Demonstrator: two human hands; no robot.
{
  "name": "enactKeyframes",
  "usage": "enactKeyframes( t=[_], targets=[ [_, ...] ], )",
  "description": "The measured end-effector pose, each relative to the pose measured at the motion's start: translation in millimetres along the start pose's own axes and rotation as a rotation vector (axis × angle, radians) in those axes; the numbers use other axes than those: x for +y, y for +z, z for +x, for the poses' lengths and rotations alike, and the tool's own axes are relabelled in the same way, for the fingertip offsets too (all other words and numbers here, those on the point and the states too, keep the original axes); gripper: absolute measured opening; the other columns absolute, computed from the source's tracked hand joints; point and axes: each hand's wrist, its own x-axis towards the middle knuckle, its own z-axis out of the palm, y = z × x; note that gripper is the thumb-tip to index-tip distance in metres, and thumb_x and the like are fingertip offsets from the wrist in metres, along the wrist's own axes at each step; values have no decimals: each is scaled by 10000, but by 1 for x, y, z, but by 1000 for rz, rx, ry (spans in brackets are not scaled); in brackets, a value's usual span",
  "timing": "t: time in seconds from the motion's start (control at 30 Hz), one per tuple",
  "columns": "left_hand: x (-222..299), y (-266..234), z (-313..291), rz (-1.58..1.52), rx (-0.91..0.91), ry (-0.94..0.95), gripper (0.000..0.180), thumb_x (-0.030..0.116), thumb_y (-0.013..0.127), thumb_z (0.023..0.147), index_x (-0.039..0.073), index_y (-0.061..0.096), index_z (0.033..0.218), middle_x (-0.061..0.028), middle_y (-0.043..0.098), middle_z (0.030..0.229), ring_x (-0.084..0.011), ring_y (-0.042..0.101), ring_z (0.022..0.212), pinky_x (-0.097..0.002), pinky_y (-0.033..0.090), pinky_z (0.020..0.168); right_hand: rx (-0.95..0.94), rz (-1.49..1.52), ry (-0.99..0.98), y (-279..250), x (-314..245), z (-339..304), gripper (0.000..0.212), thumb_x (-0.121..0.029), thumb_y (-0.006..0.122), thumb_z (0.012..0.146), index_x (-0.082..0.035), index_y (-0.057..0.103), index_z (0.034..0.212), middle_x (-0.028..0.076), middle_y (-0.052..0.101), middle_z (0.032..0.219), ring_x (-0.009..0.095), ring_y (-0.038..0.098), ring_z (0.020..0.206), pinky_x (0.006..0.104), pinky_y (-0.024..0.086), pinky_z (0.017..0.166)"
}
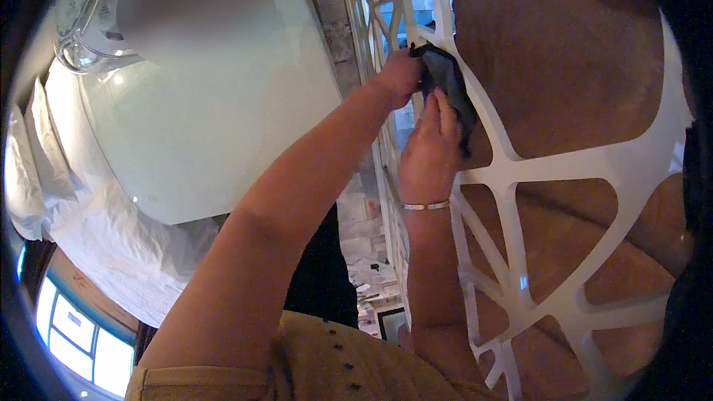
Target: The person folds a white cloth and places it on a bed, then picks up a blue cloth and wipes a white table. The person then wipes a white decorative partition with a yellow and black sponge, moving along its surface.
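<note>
Head view: left hand (402, 78) clutches the cloth (444, 74), can't tell if right hand (431, 154) grips too, tugging could snag it on the lattice (507, 169).

The cloth (451, 85) is against the lattice frame (564, 166), right of the panel (223, 126), with the window (67, 319) at lower left.

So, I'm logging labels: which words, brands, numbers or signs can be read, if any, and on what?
None can be read.
The dark cloth, white lattice and pale panel show no legible text.
The small mark in the window is too small to make out.
</note>
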Motion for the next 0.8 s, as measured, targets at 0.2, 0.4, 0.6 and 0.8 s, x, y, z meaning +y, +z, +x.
enactKeyframes(
  t=[0.2,0.4,0.6,0.8],
  targets=[
    [-8,52,-30,-508,103,-197,256,175,534,900,-15,556,1071,-105,623,939,-196,593,786,-320,504,684,71,113,138,7,10,7,486,43,506,818,-45,459,1294,159,453,1230,345,475,1127,385,402,966],
    [20,44,-78,-282,354,-571,230,170,598,863,-7,633,1005,-103,669,872,-146,588,791,-302,490,724,-148,43,160,28,10,-15,466,6,501,826,25,421,1285,186,397,1294,356,433,1192,381,412,969],
    [-24,13,-12,-85,627,-507,235,183,598,829,-16,656,941,-175,670,853,-234,623,745,-360,488,698,-105,239,233,81,20,40,329,-61,429,886,45,482,1193,266,557,1105,375,567,1025,397,469,869],
    [-36,-15,33,573,96,-97,289,251,489,856,3,613,936,-250,627,948,-393,616,856,-446,487,782,-120,236,401,94,12,91,295,-143,373,927,30,533,1106,269,595,1041,402,591,954,449,471,812]
  ],
)
